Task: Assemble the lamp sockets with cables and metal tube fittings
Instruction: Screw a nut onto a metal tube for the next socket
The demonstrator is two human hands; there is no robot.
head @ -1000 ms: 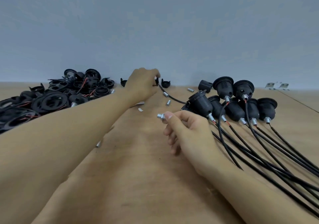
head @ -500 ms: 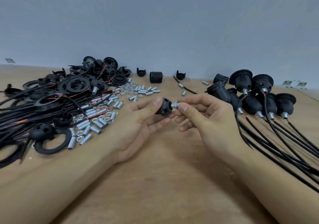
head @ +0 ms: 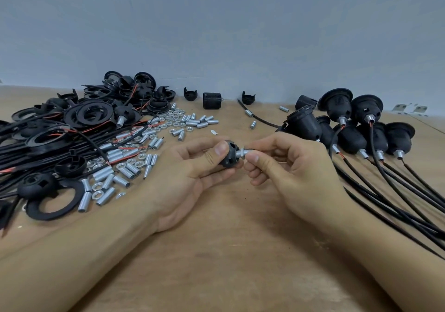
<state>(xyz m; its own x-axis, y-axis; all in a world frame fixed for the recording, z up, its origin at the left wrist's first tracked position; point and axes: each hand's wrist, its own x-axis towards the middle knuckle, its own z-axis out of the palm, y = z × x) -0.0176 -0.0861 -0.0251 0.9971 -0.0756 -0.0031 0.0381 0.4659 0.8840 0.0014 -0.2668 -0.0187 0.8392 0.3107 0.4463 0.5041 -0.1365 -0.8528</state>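
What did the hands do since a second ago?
The left hand came back from the far side of the table and now holds a black socket cap it picked up there. The right hand moved its metal tube up against the cap. The right hand pinches the tube as before; the finished sockets stayed put.

Just my two hands, left hand (head: 190, 179) and right hand (head: 296, 174), plus both forearms, bare all the way down. Short, plain nails. That's all of me in the shot.
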